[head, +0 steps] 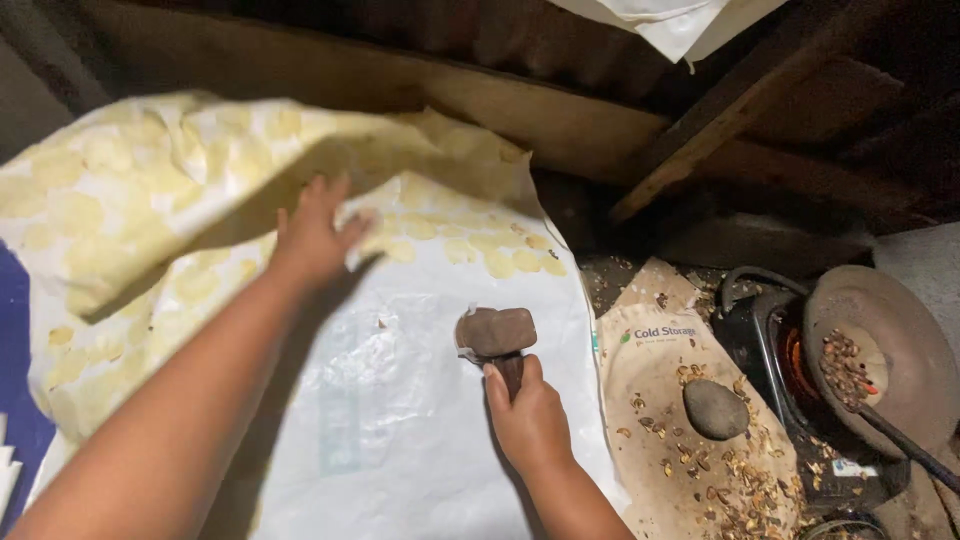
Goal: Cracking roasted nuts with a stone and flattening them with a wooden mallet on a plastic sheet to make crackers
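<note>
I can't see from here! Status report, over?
Left hand lifting yellow-spotted sheet. Right hand gripping brown mallet on white sack. Nothing between them.

Single head view, looking steeply down and forward over own forearms, close above floor-level work area
</note>
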